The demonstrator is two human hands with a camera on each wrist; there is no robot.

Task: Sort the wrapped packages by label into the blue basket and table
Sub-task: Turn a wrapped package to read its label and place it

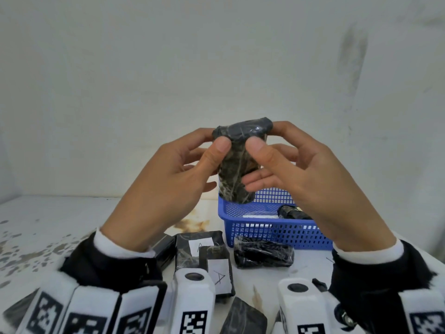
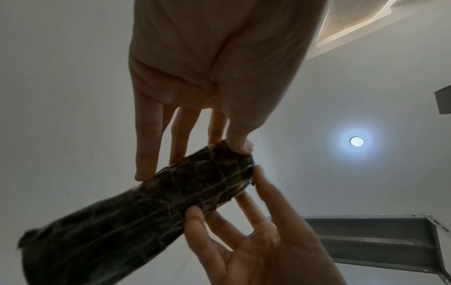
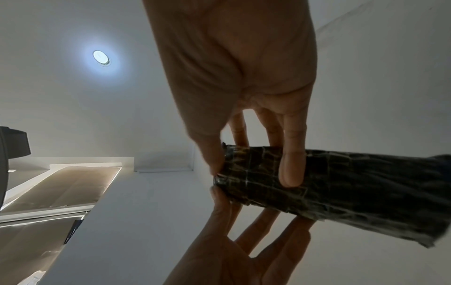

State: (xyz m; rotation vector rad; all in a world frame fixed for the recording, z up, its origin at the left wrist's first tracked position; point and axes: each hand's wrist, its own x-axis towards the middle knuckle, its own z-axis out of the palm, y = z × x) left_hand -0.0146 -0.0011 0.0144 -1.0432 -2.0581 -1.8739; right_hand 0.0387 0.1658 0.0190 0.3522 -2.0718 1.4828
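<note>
I hold a dark plastic-wrapped package upright in front of me, above the blue basket. My left hand pinches its upper left side between thumb and fingers. My right hand pinches the upper right side the same way. No label shows on this package. In the left wrist view the package runs down to the left from my left hand. In the right wrist view it runs off to the right from my right hand.
The basket holds a dark package and a white label. On the stained white table lie two packages labelled A, a dark roll and another dark package. A white wall stands close behind.
</note>
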